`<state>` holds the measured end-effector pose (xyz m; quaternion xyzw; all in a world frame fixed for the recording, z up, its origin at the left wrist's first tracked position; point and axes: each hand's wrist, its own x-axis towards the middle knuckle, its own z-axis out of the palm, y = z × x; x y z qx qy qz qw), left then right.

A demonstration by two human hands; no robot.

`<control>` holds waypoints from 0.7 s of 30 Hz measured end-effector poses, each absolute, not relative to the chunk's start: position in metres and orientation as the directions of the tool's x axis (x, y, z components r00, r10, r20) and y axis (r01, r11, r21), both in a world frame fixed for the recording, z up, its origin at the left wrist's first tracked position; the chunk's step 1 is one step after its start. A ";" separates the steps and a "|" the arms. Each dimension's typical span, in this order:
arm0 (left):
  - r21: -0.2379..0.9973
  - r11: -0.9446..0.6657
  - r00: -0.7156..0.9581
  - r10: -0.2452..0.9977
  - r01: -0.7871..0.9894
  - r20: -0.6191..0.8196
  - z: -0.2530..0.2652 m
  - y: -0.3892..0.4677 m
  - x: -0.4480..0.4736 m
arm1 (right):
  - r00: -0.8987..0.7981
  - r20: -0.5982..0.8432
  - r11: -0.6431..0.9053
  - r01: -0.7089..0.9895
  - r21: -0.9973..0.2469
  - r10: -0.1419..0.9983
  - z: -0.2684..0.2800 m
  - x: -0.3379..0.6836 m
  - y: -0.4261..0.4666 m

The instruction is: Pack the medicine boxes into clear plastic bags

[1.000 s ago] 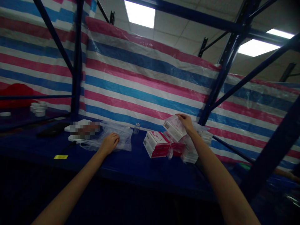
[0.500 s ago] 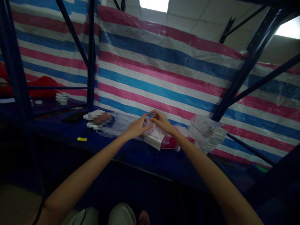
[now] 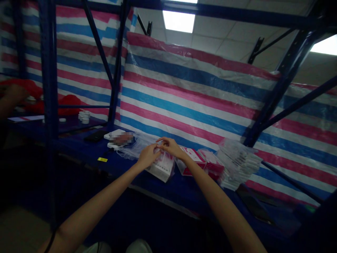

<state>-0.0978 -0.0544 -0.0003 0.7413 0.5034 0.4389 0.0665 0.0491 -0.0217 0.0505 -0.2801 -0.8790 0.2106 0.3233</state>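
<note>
A white box (image 3: 162,168) with dark print along one side stands on the blue shelf, inside a clear plastic bag (image 3: 170,162). My left hand (image 3: 149,155) and my right hand (image 3: 171,147) meet above the box, fingertips pinched together on the top of the bag. The exact spot between the fingertips is too small and dim to make out. Just right of the bagged box, partly behind my right forearm, lie a pink-and-white box (image 3: 193,155) and another pink box in plastic (image 3: 213,164).
Thin clear bags (image 3: 129,149) lie left of my hands, near white items, a black phone-like object (image 3: 94,136) and a yellow label (image 3: 102,159). A wrapped stack (image 3: 238,163) stands at right. Blue posts (image 3: 48,70) frame the shelf. Another person's hand (image 3: 15,94) shows far left.
The camera view has tilted and shifted. My hands and the bagged white box are now apart from the pink boxes, further left along the shelf. Another person's hand has come into view.
</note>
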 end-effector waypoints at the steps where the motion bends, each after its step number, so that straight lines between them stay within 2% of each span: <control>1: 0.582 -0.447 0.084 0.835 0.680 0.544 -0.007 -0.056 -0.098 | -0.621 0.455 0.750 0.369 -0.549 0.638 0.045 0.048 -0.022; 3: 0.618 -0.382 0.042 0.870 0.687 0.491 -0.019 -0.060 -0.100 | -0.577 0.479 0.739 0.390 -0.550 0.661 0.035 0.048 -0.024; 6: 0.615 -0.356 0.008 0.869 0.704 0.494 -0.023 -0.064 -0.103 | -0.503 0.510 0.708 0.379 -0.596 0.698 0.028 0.049 -0.028; 13: 0.460 -0.349 0.019 0.812 0.817 0.583 -0.007 -0.066 -0.115 | -0.345 0.453 0.533 0.187 -0.825 0.822 0.014 0.075 -0.027; 17: 0.569 -0.335 -0.073 0.814 0.751 0.576 0.001 -0.059 -0.119 | -0.107 0.474 0.482 0.070 -0.873 0.874 0.007 0.092 -0.023; 21: 0.704 -0.458 -0.093 0.800 0.543 0.593 0.022 -0.041 -0.131 | 0.149 0.451 0.467 -0.099 -0.879 0.880 0.009 0.102 -0.025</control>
